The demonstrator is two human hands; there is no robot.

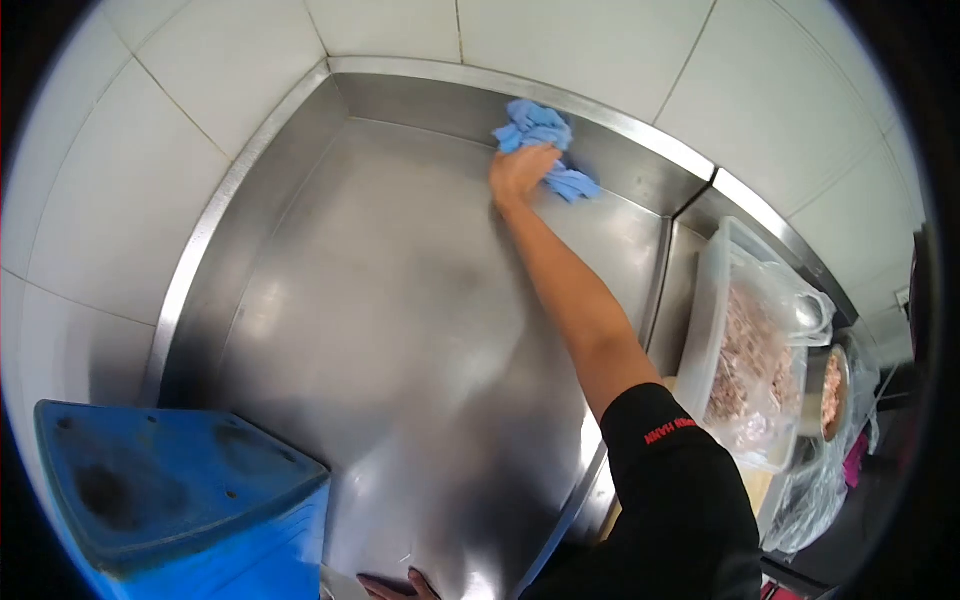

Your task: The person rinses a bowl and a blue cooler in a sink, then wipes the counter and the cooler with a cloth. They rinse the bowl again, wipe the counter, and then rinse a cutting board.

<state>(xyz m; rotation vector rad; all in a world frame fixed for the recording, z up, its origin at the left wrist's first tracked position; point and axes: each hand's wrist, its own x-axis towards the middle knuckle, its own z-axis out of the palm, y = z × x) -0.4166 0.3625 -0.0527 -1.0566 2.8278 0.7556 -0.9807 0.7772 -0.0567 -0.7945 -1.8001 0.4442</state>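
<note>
My right hand is closed on a crumpled blue cloth, pressing it against the back upstand of the stainless steel counter. Part of the cloth hangs down from the hand toward the counter's surface. At the bottom edge of the view, my left hand shows only its fingers, spread apart and lying on the steel near the front. Nothing shows in those fingers; the rest of that hand is out of view.
A blue plastic container stands on the left front of the counter. To the right, a clear plastic tub holds bagged, minced-looking food, with a round metal container beyond it. White tiled walls border the steel.
</note>
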